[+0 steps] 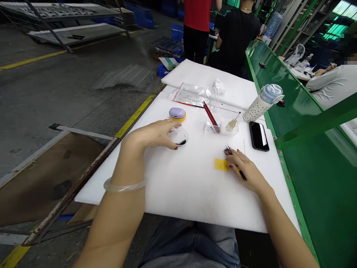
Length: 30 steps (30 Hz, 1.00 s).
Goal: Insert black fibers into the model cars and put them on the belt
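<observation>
Tweezers sit grasped in your right hand, beside one yellow patch; your left hand curves around the clear dish on the white tabletop (whether it clasps the rim or merely hovers, I cannot tell). You seem to be positioning the dish; the next move likely calls for steady handling, keeping its dark contents inside. Count one pair of tweezers, one dish, one patch, one phone and one bottle.

Black bits by my left hand were too small to identify, my right hand hid some of the tweezers, the red-shirted person beyond was cropped above.
</observation>
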Available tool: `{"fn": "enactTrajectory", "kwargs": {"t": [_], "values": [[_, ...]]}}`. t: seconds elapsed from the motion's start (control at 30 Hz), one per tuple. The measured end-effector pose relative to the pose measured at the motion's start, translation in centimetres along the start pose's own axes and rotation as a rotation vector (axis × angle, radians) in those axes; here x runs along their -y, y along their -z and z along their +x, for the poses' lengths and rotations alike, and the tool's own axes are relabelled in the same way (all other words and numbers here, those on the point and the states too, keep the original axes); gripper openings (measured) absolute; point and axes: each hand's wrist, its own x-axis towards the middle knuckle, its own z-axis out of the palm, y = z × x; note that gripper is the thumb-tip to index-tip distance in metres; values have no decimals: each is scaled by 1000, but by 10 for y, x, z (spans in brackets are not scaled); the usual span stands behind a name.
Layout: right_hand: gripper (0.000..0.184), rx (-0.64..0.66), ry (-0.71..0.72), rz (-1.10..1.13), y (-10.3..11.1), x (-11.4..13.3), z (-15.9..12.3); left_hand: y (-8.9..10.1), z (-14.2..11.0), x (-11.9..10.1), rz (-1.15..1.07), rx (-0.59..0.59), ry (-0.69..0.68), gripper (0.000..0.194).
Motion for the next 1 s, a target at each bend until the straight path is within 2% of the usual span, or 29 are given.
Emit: {"fn": "enactTrajectory", "kwargs": {"t": [0.33,0.5,0.7,0.8,1.0], "values": [[16,-132,-5,-70,9,-4,-5,-1,2,1,-17,29,34,106],[14,-112,7,-68,7,-3,-5,-2,4,3,-8,33,8,104],[10,-133,87,-30,7,-5,-8,-1,3,2,-18,28,16,107],[11,-164,44,-54,8,-6,-8,-1,2,1,-23,21,21,107],[19,-50,-31,-54,2,-3,-3,-2,4,2,-4,13,20,107]]}}
